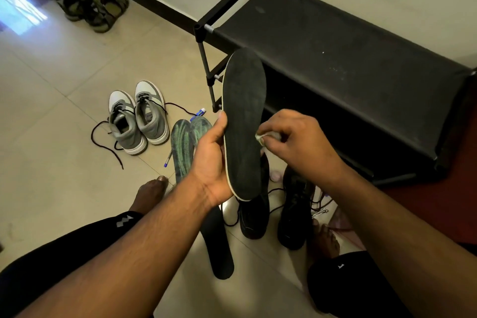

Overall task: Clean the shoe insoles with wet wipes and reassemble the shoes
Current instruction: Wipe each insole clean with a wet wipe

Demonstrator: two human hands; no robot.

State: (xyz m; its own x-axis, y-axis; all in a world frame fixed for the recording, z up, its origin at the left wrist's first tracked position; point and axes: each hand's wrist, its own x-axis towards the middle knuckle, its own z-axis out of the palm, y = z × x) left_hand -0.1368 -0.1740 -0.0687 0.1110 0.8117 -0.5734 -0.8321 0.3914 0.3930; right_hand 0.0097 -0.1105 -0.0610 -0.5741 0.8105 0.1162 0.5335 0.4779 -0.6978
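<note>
My left hand (211, 155) grips the black insole (244, 124) upright; my right hand (294, 137) pinches a wet wipe (260, 137) against its edge (hands close together). Beyond my left hand: green insoles (184, 144), grey sneakers (136, 116). Below: black shoes (294, 212).

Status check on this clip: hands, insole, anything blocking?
Left hand grips black insole upright. Right hand pinches white wipe at insole's right edge. Second black insole on floor, black shoes beside it. Nothing blocking.
</note>
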